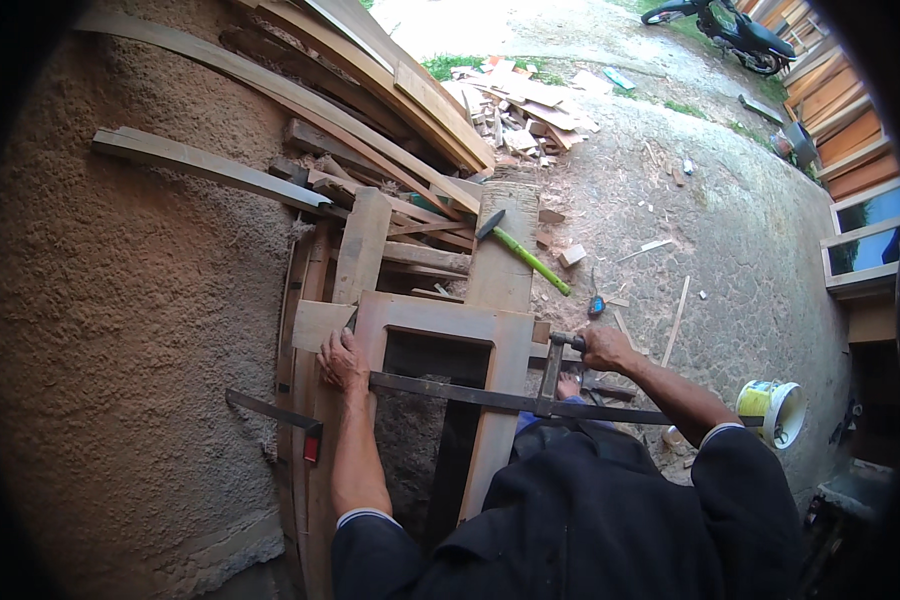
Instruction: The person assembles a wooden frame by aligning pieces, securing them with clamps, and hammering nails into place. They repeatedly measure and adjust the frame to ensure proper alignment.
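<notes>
A wooden frame (511,375) with a rectangular opening lies in front of me. Across it runs the long dark steel bar of a bar clamp (450,391), reaching out to the right. My right hand (607,350) is closed around the handle of the clamp's sliding arm, just right of the frame. At the frame's left edge, my left hand (344,360) has its fingers bent around the clamp's left end; the hand itself hides most of that end. Beyond the frame, a hammer (528,255) with a bright green handle rests on a wide board (500,285).
Another clamp bar (270,408) with a red end juts out by the rough wall (140,300). Long planks (410,105) and offcuts (520,115) are piled ahead. A white bucket (790,415) lies tipped on the right; a motorcycle (735,35) stands far off.
</notes>
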Demonstrator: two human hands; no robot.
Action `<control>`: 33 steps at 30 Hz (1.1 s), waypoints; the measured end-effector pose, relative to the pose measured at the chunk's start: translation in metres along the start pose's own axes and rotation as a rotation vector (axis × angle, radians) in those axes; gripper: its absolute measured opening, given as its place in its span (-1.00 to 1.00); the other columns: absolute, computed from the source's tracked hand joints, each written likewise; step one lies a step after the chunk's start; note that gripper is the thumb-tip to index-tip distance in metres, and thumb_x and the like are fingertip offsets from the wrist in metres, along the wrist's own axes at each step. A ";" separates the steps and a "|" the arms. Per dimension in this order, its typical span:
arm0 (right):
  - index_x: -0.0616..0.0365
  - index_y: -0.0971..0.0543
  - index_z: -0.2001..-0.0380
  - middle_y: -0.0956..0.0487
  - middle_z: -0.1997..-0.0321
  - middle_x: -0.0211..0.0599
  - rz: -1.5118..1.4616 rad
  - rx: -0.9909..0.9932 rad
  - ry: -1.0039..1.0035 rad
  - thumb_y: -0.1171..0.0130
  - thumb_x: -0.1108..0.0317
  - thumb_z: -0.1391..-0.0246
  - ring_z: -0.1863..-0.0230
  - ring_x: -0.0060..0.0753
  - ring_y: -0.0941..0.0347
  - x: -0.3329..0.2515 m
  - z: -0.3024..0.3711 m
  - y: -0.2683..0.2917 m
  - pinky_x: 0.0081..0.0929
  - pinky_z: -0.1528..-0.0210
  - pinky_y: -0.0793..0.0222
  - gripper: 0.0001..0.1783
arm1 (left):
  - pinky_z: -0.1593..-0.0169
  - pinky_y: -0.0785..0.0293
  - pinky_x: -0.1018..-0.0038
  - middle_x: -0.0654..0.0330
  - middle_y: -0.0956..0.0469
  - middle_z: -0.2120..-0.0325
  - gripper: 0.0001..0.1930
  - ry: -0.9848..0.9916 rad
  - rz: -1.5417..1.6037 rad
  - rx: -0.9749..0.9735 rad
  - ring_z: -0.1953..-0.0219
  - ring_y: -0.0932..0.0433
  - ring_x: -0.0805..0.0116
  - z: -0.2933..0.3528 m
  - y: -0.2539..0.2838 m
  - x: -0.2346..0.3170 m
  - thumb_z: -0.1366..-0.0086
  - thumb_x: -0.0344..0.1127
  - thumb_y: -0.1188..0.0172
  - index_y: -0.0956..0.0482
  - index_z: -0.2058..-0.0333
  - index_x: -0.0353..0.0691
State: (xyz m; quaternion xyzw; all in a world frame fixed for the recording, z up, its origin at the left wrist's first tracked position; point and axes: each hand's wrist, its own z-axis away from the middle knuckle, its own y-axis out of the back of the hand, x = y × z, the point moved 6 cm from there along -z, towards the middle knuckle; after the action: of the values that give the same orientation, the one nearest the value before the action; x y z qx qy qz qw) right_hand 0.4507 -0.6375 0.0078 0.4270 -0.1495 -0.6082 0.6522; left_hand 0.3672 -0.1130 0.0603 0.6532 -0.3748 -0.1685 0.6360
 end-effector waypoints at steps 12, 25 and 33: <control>0.08 -0.62 0.24 -0.68 0.28 0.07 -0.004 0.100 -0.005 -0.18 0.37 0.09 0.17 0.15 -0.64 -0.001 0.001 -0.005 0.07 0.18 -0.54 -0.74 | -0.02 -0.51 0.01 -0.12 -0.60 0.01 -0.38 0.017 0.020 -0.113 0.00 -0.57 -0.21 -0.012 0.002 -0.009 -0.35 0.31 -0.07 -0.74 0.09 -0.16; -0.09 -0.35 -0.32 -0.56 0.00 -0.13 -0.165 0.522 0.276 -0.37 0.03 -0.07 -0.10 -0.01 -0.50 0.010 0.083 0.030 -0.08 -0.10 -0.43 -0.23 | -0.41 -0.17 0.03 -0.12 -0.29 -0.35 -0.41 -0.350 0.139 0.310 -0.36 -0.28 -0.15 0.164 0.067 0.062 -0.47 -0.06 -0.05 -0.33 -0.34 -0.29; 0.02 -0.59 -0.03 -0.55 0.30 -0.21 -0.427 0.374 0.624 -0.30 0.26 -0.12 0.19 -0.11 -0.54 0.009 0.233 -0.104 -0.18 0.09 -0.49 -0.62 | -0.42 -0.14 0.09 -0.11 -0.32 -0.34 -0.45 -0.654 0.353 -0.039 -0.38 -0.26 -0.14 0.397 0.048 0.168 -0.38 -0.27 -0.14 -0.39 -0.29 -0.35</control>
State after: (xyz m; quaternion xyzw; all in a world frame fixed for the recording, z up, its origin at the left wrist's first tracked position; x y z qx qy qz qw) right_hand 0.2166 -0.7224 0.0656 0.7232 0.0391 -0.5336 0.4368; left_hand 0.1885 -0.5064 0.0955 0.4781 -0.6618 -0.2630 0.5142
